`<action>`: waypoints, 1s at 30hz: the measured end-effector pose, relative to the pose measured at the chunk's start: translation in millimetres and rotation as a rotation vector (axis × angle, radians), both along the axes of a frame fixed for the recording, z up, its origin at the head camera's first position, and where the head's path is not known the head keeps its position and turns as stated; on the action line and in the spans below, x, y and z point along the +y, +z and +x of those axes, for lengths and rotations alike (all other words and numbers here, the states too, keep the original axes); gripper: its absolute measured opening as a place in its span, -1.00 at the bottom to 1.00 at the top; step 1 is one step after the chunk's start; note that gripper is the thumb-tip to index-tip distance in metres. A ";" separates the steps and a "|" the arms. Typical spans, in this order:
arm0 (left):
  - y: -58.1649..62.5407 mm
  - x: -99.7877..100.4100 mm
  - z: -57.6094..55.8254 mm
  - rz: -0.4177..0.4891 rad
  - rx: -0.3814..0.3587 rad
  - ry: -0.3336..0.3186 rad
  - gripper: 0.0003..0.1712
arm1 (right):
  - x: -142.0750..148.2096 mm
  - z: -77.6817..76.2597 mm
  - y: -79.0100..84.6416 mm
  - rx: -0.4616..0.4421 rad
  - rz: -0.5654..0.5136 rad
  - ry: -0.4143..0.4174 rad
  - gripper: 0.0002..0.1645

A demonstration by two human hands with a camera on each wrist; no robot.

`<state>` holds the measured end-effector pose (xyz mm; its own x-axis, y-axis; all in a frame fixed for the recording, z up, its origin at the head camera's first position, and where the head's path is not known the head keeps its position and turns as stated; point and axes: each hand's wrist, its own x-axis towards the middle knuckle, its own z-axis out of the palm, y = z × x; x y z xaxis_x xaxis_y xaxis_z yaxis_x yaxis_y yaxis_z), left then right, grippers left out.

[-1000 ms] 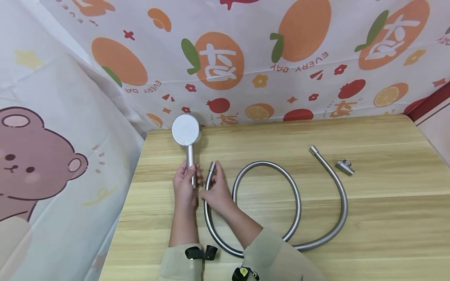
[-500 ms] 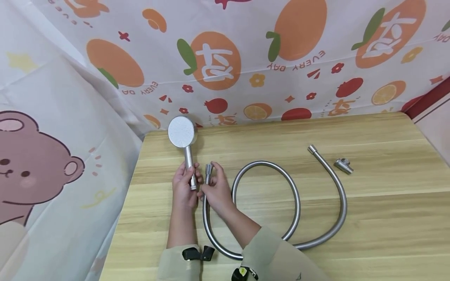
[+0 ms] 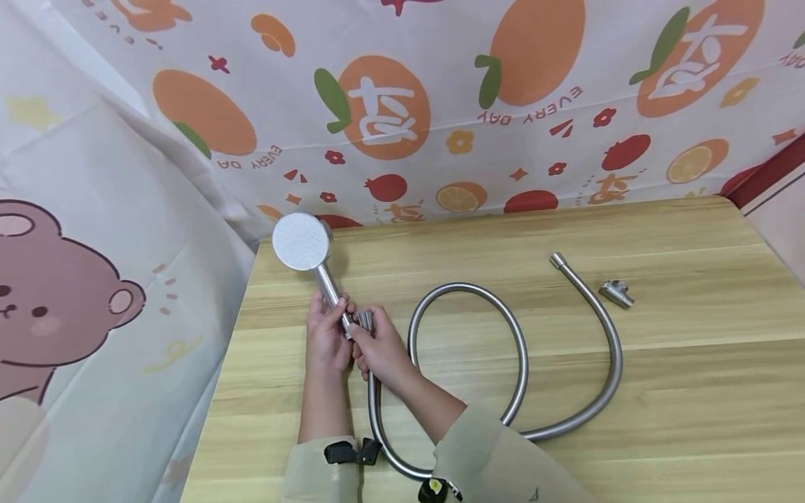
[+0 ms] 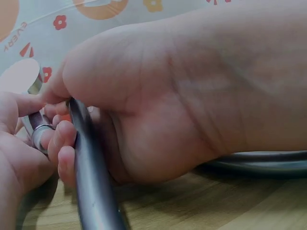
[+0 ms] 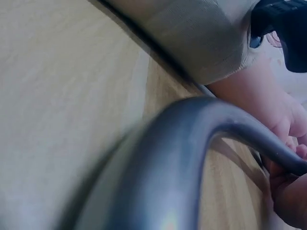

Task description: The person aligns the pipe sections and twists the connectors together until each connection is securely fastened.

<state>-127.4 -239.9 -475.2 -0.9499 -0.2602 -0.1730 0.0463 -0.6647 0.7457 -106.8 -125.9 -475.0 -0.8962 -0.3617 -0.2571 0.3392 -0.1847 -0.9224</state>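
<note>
Gripping shower head (image 3: pixel 302 241) in curled left hand (image 3: pixel 328 342), hose (image 3: pixel 524 363) in curled right hand (image 3: pixel 385 354); might lose hose through springy recoil.

The right hand (image 4: pixel 139 91) fills most of the left wrist view, its wrist reaching in from the right edge. Its fingers (image 4: pixel 67 163) curl around a dark, glossy hose (image 4: pixel 93 177), which rises from the lower edge into the grip, where its upper end is hidden. At the left edge, the left hand (image 4: pixel 24 158) holds the handle of a shower head (image 4: pixel 21 76), whose round, pale face shows behind it. More hose lies beneath the right wrist over the wood-grained surface (image 4: pixel 192 211). Red flowers and orange shapes mark the white backdrop (image 4: pixel 76 28).
</note>
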 end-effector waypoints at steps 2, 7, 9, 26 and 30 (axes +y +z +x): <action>-0.2 -0.7 0.2 0.035 0.012 -0.002 -0.30 | -0.3 2.4 0.6 0.002 0.031 0.001 -0.81; 0.5 -2.4 0.7 0.113 0.043 -0.023 -0.26 | 1.4 2.9 5.0 -0.012 0.041 0.009 -0.58; 1.5 -2.2 1.1 0.118 0.045 -0.028 -0.30 | 2.1 1.9 6.5 -0.036 0.024 0.017 -0.51; 8.0 -1.6 -1.4 0.158 -0.092 0.109 -0.67 | 4.1 5.9 3.6 -0.057 0.006 0.130 -0.53; 6.3 -1.7 0.0 0.093 -0.084 0.096 -0.59 | 6.1 10.9 -0.2 -0.080 0.023 0.141 -0.51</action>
<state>-127.4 -241.6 -468.9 -0.9026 -0.3285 -0.2783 0.0530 -0.7263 0.6853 -95.9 -119.8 -475.2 -0.8131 -0.4758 -0.3353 0.4328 -0.1091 -0.8949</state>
